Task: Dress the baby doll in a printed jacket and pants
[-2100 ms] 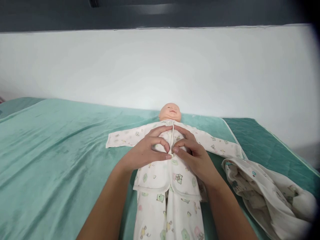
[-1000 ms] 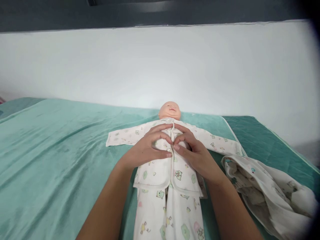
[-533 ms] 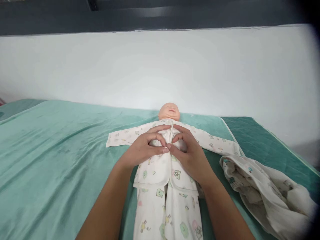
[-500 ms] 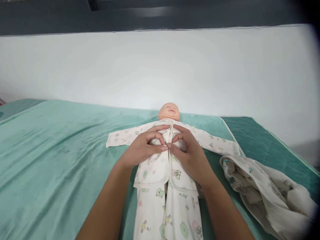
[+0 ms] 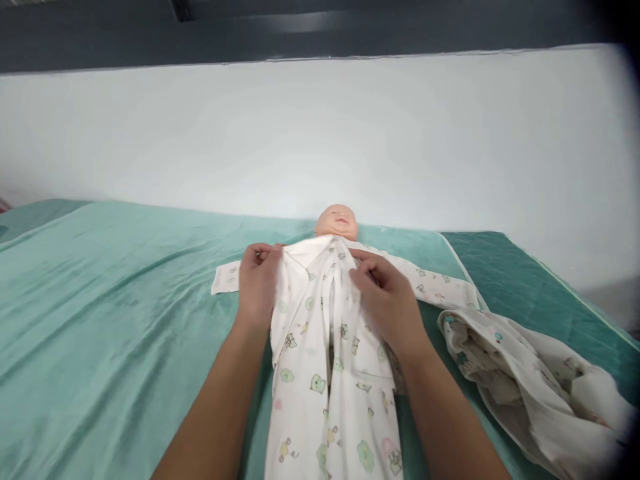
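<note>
Head view: left fingers (image 5: 263, 251) on jacket edge (image 5: 296, 262), wide green sheet (image 5: 125, 320) alongside.

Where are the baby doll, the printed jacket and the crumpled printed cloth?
Baby doll (image 5: 337, 223), head view: on its head.
Printed jacket (image 5: 369, 359), head view: on the lower front panel, picture-right of the opening.
Crumpled printed cloth (image 5: 540, 393), head view: on its middle folds.

2 hands (image 5: 257, 290), 1 doll (image 5: 337, 224), 1 jacket (image 5: 367, 347), 1 pair of trousers (image 5: 296, 420) and 1 cloth bundle (image 5: 545, 393) show.
</note>
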{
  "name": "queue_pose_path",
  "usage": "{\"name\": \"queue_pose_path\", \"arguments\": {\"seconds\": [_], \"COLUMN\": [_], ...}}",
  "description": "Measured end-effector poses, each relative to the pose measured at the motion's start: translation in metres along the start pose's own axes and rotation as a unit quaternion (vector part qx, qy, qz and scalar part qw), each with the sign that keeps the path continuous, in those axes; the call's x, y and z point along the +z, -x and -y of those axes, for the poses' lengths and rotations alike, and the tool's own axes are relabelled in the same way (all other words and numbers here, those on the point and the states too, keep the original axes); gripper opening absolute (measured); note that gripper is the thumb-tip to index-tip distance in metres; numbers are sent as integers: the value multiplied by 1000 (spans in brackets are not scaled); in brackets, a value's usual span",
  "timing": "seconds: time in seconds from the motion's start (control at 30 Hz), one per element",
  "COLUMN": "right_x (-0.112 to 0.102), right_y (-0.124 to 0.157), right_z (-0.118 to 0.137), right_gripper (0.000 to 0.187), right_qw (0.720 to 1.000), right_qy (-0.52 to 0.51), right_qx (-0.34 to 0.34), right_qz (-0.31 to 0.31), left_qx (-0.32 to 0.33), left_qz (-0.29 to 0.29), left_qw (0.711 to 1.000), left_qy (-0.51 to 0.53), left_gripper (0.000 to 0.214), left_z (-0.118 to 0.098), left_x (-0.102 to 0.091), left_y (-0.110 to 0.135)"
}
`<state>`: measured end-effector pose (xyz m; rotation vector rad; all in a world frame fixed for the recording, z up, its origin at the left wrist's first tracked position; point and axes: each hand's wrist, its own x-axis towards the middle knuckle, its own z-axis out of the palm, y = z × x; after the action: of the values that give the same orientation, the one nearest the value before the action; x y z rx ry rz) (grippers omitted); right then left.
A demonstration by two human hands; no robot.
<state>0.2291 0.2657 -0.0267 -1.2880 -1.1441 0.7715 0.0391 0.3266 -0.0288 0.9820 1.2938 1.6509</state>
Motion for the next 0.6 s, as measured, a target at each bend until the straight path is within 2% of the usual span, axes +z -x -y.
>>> {"name": "queue_pose_path", "arguments": {"seconds": [0.07,0.13,0.17,0.23,0.27,0.33,0.4,0.47,0.53,0.6], "right_x": [-17,-33,-40,-46,-45,-38,-28,-20,-16,-14], "right_y": [-10,-20,-24,-28,-28,-25,-23,-24,-29,-38], "right_z": [-9,-20,-26,-34,-37,-41,-45,-49,-52,-53], "right_gripper": [19,17,19,25,29,39,46,47,43,39], "right_qw": [991,969,956,941,943,963,974,967,953,941], "right_qy": [-91,-100,-86,-50,-25,55,151,226,280,318], "right_qx": [51,71,55,7,-10,-17,-24,-51,-78,-78], "right_qz": [-82,-213,-275,-335,-331,-262,-166,-102,-83,-82], "left_qx": [38,69,84,124,146,195,248,292,311,311], "left_qz": [-106,-190,-210,-198,-167,-66,66,162,197,193], "left_qw": [993,978,973,972,971,952,904,848,811,794], "left_qy": [20,44,40,-25,-85,-224,-341,-412,-455,-485], "left_gripper": [21,18,17,15,14,15,20,23,27,29], "left_z": [1,4,6,12,15,21,25,28,28,27], "left_x": [-11,-21,-24,-26,-24,-18,-11,-8,-7,-8], "left_y": [-12,-22,-26,-30,-29,-25,-22,-21,-24,-28]}}
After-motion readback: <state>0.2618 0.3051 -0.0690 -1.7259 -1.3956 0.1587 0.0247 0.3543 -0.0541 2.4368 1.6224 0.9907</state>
